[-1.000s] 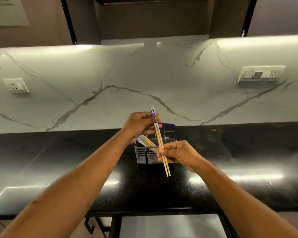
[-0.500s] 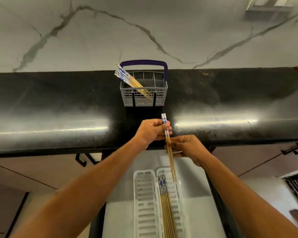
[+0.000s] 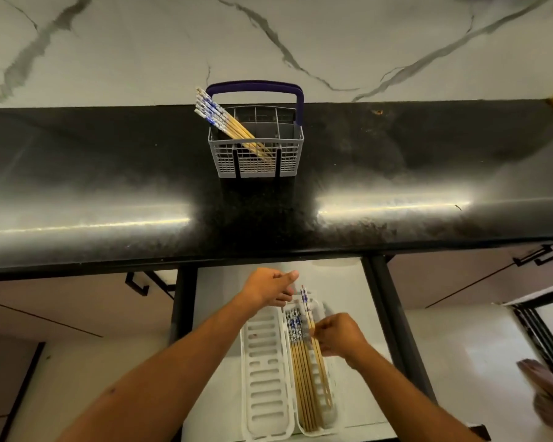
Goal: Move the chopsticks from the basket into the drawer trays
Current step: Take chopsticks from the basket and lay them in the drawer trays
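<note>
The right hand (image 3: 339, 334) pinched two chopsticks (image 3: 313, 339) over the right tray (image 3: 328, 406), apparently lowering them beside those already lying there; the left hand (image 3: 270, 287), loosely curled, held nothing; next, letting go

No writing, label, brand or number can be read anywhere. The chopsticks (image 3: 219, 114) carry only a blue pattern, not letters.
</note>
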